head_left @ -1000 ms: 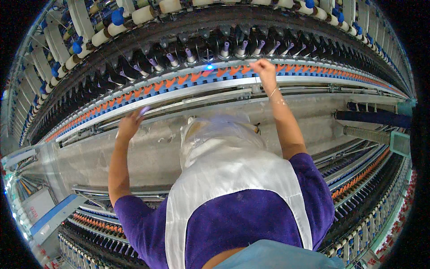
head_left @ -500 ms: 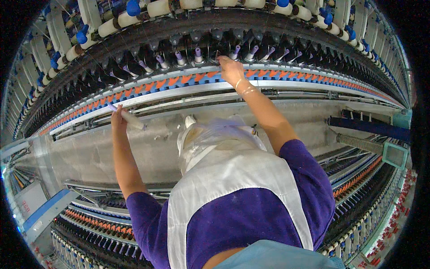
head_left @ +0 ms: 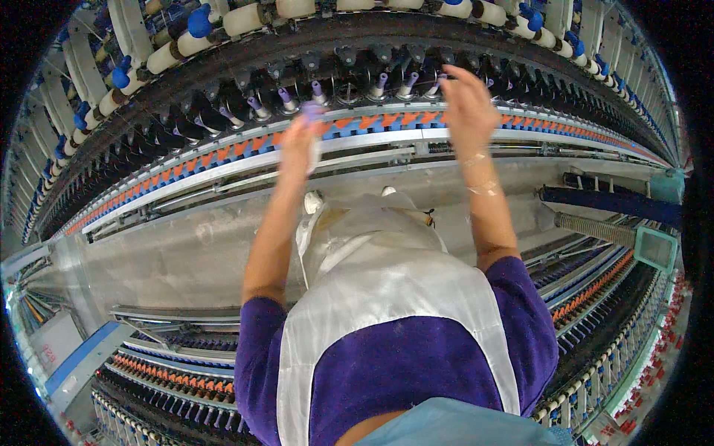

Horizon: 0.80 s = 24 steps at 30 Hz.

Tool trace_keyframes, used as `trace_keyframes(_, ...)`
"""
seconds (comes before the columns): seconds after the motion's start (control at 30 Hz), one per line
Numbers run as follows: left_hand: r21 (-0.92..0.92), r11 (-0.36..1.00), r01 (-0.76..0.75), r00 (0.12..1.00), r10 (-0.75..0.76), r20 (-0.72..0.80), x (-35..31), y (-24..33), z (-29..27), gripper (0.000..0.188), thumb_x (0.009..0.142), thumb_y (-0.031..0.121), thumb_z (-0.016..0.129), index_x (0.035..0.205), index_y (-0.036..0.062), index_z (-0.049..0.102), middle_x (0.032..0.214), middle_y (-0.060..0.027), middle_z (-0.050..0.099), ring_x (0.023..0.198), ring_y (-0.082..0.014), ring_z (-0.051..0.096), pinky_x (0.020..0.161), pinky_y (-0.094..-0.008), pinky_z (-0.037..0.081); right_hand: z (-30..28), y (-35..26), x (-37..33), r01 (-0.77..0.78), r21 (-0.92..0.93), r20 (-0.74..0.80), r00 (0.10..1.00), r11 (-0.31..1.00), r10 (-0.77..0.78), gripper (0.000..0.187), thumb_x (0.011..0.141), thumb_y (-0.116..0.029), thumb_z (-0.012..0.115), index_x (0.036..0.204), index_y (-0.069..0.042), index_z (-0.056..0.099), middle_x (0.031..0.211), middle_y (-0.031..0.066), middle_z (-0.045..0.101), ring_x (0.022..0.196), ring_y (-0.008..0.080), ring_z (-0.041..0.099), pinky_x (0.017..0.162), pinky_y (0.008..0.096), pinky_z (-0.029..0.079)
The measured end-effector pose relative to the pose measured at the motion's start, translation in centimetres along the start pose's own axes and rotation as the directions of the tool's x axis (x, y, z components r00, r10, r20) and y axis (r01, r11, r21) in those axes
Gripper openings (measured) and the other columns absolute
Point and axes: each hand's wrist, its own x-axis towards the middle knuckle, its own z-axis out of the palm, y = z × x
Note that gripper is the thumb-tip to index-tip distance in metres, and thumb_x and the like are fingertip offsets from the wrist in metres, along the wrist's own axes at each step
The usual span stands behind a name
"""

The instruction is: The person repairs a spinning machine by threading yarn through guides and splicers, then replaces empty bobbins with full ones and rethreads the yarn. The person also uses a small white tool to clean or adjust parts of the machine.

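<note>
My left hand (head_left: 297, 149), smeared by motion, is closed round a yarn bobbin (head_left: 313, 113) with a purple tube end sticking up past the fingers; its pale body shows along the palm. That hand is in front of the orange-and-blue strip of the spinning frame. Farther right, my right hand (head_left: 470, 111) is raised over the spindle row, its fingers stretched toward the upper left and apart. No thing can be made out in it. Purple-tipped bobbins (head_left: 382, 85) stand on the spindles behind. Between two of them a spindle place (head_left: 347, 94) shows no bobbin.
White rollers with blue knobs (head_left: 199, 21) run above the spindles. A metal rail (head_left: 372, 139) lies along the machine front. Behind me stands another spinning frame (head_left: 178, 379). At the right are a dark blue tube (head_left: 610, 206) and a ribbed hose (head_left: 595, 228).
My left hand has risen and moved right with the bobbin, up to the machine front. My right hand has left the spindle place and moved right, its fingers opening. The view has shifted slightly.
</note>
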Motion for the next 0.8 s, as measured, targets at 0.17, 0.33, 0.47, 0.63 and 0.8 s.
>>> trace_keyframes(0.17,0.323,0.902,-0.288,0.955,0.245,0.166,8.7,3.9,7.8,0.041,0.087,0.026,0.062,0.121,0.0029,0.057,0.105,-0.0133,0.064,0.095,-0.0186,0.06,0.082,-0.0304,0.045,-7.6,1.5,-1.7,0.048,-0.481,0.489,0.843,0.875,0.222,0.008,0.079,-0.015,0.067,0.077,-0.007,0.066,0.085,0.0081,0.068,0.069,0.0231,0.066,0.055,0.0318,0.051)
trace_keyframes(0.33,-0.025,0.972,-0.235,0.972,0.235,0.019,11.9,4.9,7.7,0.031,0.089,0.019,0.06,0.116,0.0052,0.062,0.097,-0.0044,0.067,0.082,-0.0102,0.056,0.074,-0.0267,0.045,-9.8,2.2,-4.8,-0.315,0.029,0.948,0.309,0.949,0.074,0.012,0.081,-0.016,0.067,0.089,-0.007,0.07,0.082,0.0127,0.068,0.069,0.0217,0.065,0.06,0.0322,0.05)
trace_keyframes(0.47,0.126,0.921,-0.368,0.875,0.389,-0.289,9.7,-0.9,10.6,0.062,0.083,-0.004,0.058,0.14,0.0026,0.034,0.101,-0.0092,0.067,0.088,-0.0152,0.061,0.08,-0.0263,0.046,-14.6,2.6,-0.8,-0.754,0.247,0.935,0.351,0.609,0.054,0.016,0.081,-0.016,0.067,0.09,-0.002,0.07,0.074,0.0046,0.068,0.062,0.0113,0.058,0.056,0.0277,0.045)
trace_keyframes(0.63,0.593,0.805,0.02,0.905,0.238,-0.354,10.1,-4.1,12.8,0.056,0.084,-0.005,0.05,0.138,-0.0003,0.036,0.097,-0.0241,0.064,0.089,-0.0385,0.062,0.076,-0.0424,0.047,-13.3,1.2,4.7,-0.702,0.67,0.703,0.705,0.242,0.096,0.025,0.087,-0.021,0.061,0.095,0.002,0.064,0.06,-0.0051,0.047,0.05,0.0033,0.037,0.048,0.0205,0.031)
trace_keyframes(0.8,0.577,0.758,-0.305,0.812,0.523,-0.258,5.6,-7.2,11.7,0.053,0.08,-0.004,0.054,0.133,0.0007,0.044,0.112,-0.022,0.058,0.105,-0.0379,0.054,0.086,-0.0415,0.044,-11.7,-2.6,8.9,-0.494,0.869,0.494,0.866,-0.021,0.07,0.027,0.095,-0.017,0.045,0.105,0.007,0.052,0.056,-0.0095,0.029,0.047,0.0006,0.025,0.047,0.0189,0.025)
